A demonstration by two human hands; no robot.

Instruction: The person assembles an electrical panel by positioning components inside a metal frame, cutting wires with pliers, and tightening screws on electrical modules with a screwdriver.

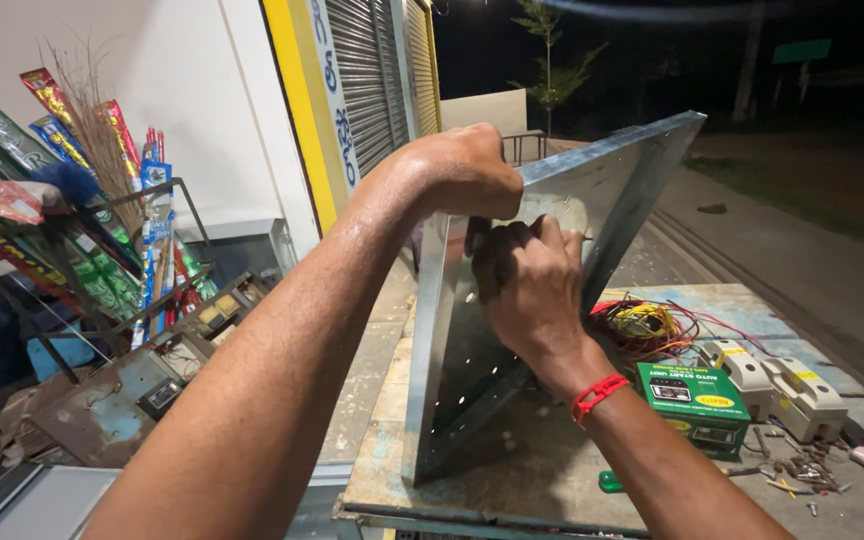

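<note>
I see harsh artificial light on the near scene, black night behind, glare on the metal panel [562,190], edges slightly bent.

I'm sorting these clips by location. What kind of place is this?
Probably an outdoor roadside repair stall at night: a worn workbench with a wire bundle and screws, beside a rolled-down shutter.

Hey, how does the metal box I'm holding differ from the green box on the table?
The metal box is grey sheet metal, open and tilted up on one edge; the green box is closed and lies flat. The metal box is far larger. The left hand grips its top rim and the right hand reaches inside, while nothing touches the green box. Both rest on the same worn table.
</note>
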